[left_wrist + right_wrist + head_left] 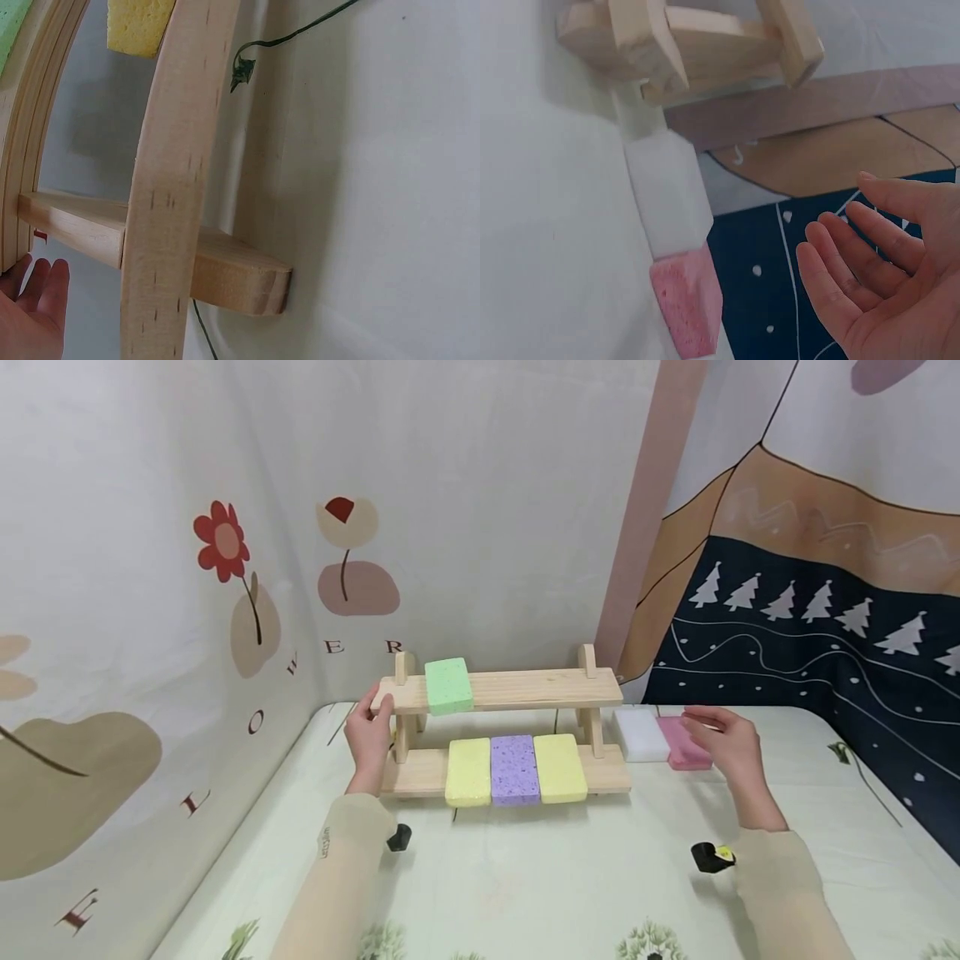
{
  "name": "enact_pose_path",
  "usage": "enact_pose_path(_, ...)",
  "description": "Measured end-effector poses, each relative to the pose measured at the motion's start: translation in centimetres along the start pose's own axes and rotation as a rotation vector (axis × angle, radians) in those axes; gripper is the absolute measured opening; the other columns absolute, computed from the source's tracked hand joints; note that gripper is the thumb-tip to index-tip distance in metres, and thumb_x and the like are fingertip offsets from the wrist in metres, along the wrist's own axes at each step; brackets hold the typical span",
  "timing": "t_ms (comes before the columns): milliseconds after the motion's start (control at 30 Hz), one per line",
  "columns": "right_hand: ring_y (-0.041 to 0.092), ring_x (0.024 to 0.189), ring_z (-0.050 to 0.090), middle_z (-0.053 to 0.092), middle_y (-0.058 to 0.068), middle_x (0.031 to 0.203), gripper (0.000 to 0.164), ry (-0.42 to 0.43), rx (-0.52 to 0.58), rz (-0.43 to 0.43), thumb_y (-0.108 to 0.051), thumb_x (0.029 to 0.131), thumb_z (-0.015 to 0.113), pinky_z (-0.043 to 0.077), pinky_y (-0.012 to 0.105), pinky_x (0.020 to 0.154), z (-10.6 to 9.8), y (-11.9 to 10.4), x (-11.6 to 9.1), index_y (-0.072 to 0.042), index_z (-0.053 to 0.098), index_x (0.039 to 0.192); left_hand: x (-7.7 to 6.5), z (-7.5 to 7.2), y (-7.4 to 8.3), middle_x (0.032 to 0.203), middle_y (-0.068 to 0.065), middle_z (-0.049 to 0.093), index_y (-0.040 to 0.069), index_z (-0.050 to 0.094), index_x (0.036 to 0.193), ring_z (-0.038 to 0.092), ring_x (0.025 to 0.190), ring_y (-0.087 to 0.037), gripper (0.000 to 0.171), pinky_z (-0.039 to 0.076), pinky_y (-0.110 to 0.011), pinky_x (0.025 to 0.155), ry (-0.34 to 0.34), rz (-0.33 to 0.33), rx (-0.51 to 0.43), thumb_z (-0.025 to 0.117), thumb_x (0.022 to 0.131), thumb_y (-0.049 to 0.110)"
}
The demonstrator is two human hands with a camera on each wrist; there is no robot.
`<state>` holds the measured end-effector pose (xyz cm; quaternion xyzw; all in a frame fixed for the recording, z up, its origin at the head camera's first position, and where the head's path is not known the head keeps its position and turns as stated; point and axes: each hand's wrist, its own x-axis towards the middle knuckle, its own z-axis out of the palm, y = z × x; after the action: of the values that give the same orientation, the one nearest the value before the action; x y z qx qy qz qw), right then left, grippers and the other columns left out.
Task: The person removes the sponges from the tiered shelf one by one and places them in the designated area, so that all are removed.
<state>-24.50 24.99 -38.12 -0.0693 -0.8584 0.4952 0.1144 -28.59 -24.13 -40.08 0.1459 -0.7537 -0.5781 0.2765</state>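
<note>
A two-tier wooden shelf (pixel 532 690) stands on the table, and my left hand (pixel 367 743) holds the left end of its upper board between thumb and fingers. On that board, near the left, lies a green sponge (pixel 448 685). The lower board bears a purple sponge (pixel 514 770) between a yellow sponge (pixel 468 772) and another yellow sponge (pixel 560 768). My right hand (pixel 727 745) hovers by a pink sponge (pixel 681 750), holding nothing, its fingers relaxed in the right wrist view. The pink sponge sits against a white sponge (pixel 641 735), right of the shelf.
A patterned cloth covers the table (pixel 570 877). Behind the shelf hangs a pale curtain (pixel 480 527) with printed flowers, and a dark panel with white trees (pixel 817 635) rises at the right. Black wrist mounts (pixel 708 857) show below the hands.
</note>
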Motion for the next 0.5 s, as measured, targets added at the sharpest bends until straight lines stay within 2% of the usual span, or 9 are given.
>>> enact_pose_path(67, -0.018, 0.080, 0.049, 0.058, 0.025, 0.137, 0.047, -0.005, 0.017, -0.010, -0.031, 0.101, 0.059, 0.051, 0.000, 0.071, 0.2, -0.4, 0.0, -0.001, 0.057, 0.137, 0.0, 0.0, 0.1, 0.148, -0.010, 0.054, 0.014, 0.054, 0.143, 0.050, 0.138, -0.026, 0.048, 0.046, -0.040, 0.115, 0.000, -0.002, -0.002, 0.059, 0.100, 0.032)
enact_pose_path(300, -0.015, 0.085, 0.050, 0.058, 0.023, 0.139, 0.047, -0.021, 0.050, -0.025, -0.032, 0.101, 0.058, 0.051, 0.000, 0.074, 0.8, -2.2, -0.1, -0.002, 0.056, 0.138, -0.1, 0.0, 0.2, 0.148, -0.009, 0.054, 0.014, 0.054, 0.143, 0.050, 0.138, -0.025, 0.048, 0.046, -0.040, 0.115, -0.006, -0.004, -0.005, 0.059, 0.100, 0.032)
enact_pose_path(500, -0.017, 0.083, 0.051, 0.060, 0.023, 0.137, 0.047, -0.019, 0.079, -0.056, -0.033, 0.101, 0.059, 0.050, -0.001, 0.075, 1.5, -3.7, -0.3, -0.003, 0.058, 0.136, -0.2, 0.0, 0.2, 0.147, -0.010, 0.055, 0.014, 0.054, 0.144, 0.052, 0.137, -0.025, 0.047, 0.047, -0.039, 0.114, -0.006, -0.009, -0.002, 0.059, 0.100, 0.032)
